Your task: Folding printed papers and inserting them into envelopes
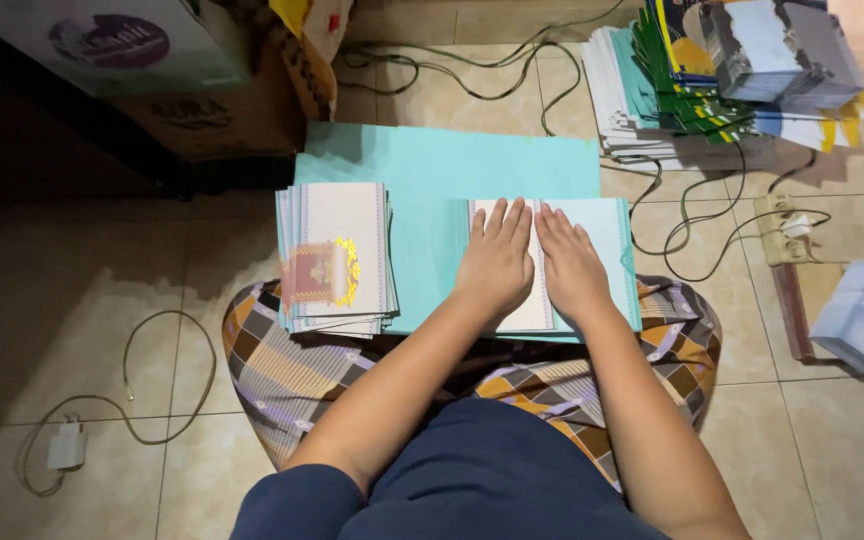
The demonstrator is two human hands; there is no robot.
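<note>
1. Here, the left hand (497,258) and the right hand (570,262) lie flat, side by side, with fingers stretched and close together; they grip nothing, they only press down.
2. Both hands rest on a folded card (607,245), cream on the left part and pale turquoise on the right part, with a thin patterned line near the fold between the two hands.
3. The card lies on a large turquoise sheet (432,165), which rests on the person's lap, over a checkered cloth (272,360) of brown, orange and white.
4. To the left of the hands, on the same sheet, is a stack of cards (337,258) with a gold and red ornament on the top one; it is apart from the hands.
5. On the tiled floor, far to the upper right, stand piles of printed paper (712,80), and cables (692,215) run to a power strip (787,228).
6. A white charger (65,445) with its cable lies on the floor at the lower left.
</note>
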